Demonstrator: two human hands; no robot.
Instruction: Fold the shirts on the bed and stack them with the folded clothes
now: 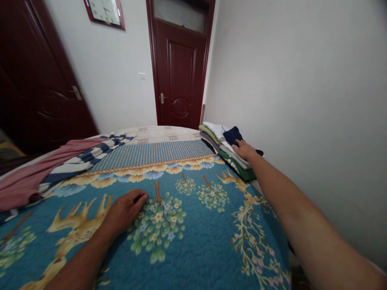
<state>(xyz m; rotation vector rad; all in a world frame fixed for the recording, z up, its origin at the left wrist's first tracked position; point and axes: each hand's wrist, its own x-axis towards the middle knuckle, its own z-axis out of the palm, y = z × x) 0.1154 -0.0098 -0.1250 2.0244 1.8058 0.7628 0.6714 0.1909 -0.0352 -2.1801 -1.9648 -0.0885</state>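
My right hand reaches out to a stack of folded clothes. It rests on top, against a folded navy garment, with fingers partly spread and no grip on it visible. Below the navy garment lie folded white cloth, light green cloth, grey cloth and a dark green garment. My left hand rests on the teal quilted bedcover, loosely curled with nothing visible in it.
Along the bed's left side lie a crumpled pink garment and a navy-and-white striped cloth. A white wall runs close along the right. Beyond the bed are a dark red door, another door and a wall clock.
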